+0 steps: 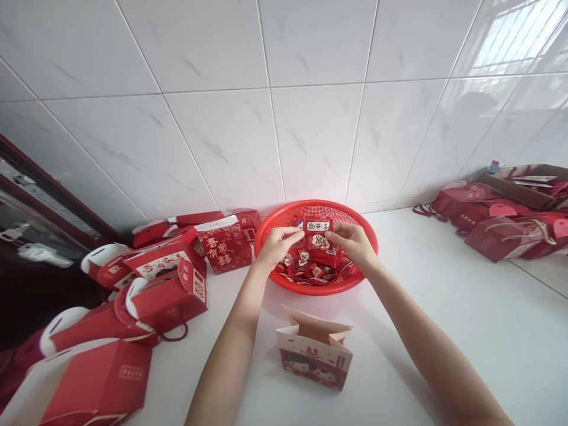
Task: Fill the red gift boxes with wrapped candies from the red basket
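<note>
Over a red plastic basket [261, 242] with perforated walls, my two hands face each other. My left hand [277, 245] pinches the left side of a red candy packet [318, 241] printed with Chinese characters. On its right side, the thumb and finger of my right hand [357, 242] are closed on it. Just above it shows a second, similar packet edge with a white label. Many small red wrapped candies [310, 272] lie in the basket below. Nearer to me, between my forearms, a small paper gift bag [315, 361] with cartoon figures stands upright, its top open.
Several red gift boxes [168, 296] crowd the left side, and a patterned red box [225, 245] stands beside the basket. More red boxes [501, 236] and a cardboard carton [515, 183] are at the far right. A tiled wall [310, 136] rises behind the white tabletop [412, 284].
</note>
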`<control>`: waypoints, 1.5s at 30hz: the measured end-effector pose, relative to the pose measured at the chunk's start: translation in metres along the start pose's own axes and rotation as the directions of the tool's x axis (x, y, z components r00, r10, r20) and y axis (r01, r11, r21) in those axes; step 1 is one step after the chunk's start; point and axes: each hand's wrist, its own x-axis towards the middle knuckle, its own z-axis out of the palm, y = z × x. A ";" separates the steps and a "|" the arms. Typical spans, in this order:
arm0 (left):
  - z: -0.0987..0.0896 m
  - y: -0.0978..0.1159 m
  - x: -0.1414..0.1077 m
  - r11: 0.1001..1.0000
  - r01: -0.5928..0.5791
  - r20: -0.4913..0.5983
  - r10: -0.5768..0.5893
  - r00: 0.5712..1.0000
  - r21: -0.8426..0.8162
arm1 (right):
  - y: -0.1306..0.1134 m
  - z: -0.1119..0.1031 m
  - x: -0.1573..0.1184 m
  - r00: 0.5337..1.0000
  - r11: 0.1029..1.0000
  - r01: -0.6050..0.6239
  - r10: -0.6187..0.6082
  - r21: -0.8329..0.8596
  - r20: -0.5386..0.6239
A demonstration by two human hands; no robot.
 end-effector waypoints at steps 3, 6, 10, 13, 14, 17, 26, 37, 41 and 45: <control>0.000 0.000 0.001 0.997 0.061 0.007 -0.061 0.998 -0.039 | 0.000 0.000 -0.001 1.000 1.000 0.002 -0.002 -0.007 -0.017; 0.000 0.000 0.002 0.996 0.077 -0.005 -0.077 0.997 -0.037 | -0.001 0.000 -0.001 0.999 1.000 0.003 -0.004 -0.013 -0.033; -0.001 0.000 0.002 0.997 0.069 -0.017 -0.069 0.997 -0.017 | -0.001 0.000 -0.001 0.999 0.999 0.017 -0.019 -0.042 -0.049; -0.002 -0.001 0.001 0.998 0.057 -0.018 -0.057 0.998 0.001 | 0.000 0.000 0.001 0.998 0.997 0.024 -0.028 -0.074 -0.057; -0.002 -0.001 0.001 0.998 0.056 -0.015 -0.056 0.998 0.004 | 0.000 0.000 0.001 0.998 0.996 0.024 -0.029 -0.080 -0.059; -0.001 0.000 0.000 0.999 0.052 -0.001 -0.052 0.999 0.008 | 0.002 0.000 0.002 0.997 0.996 0.028 -0.034 -0.089 -0.063; 0.000 0.002 -0.002 0.987 -0.083 -0.040 0.089 0.995 0.135 | -0.001 0.001 0.000 0.998 0.996 0.033 -0.037 -0.085 -0.046; 0.000 0.000 -0.001 0.979 -0.128 -0.106 0.146 0.984 0.156 | -0.001 -0.002 0.001 0.999 1.000 -0.002 0.002 0.001 -0.045; -0.001 0.000 -0.001 0.981 -0.125 -0.094 0.139 0.986 0.147 | -0.001 -0.002 0.000 0.999 1.000 0.004 -0.004 -0.006 -0.046; -0.001 0.000 -0.001 0.984 -0.112 -0.075 0.124 0.989 0.137 | 0.000 -0.002 0.001 0.999 1.000 0.016 -0.016 -0.017 -0.048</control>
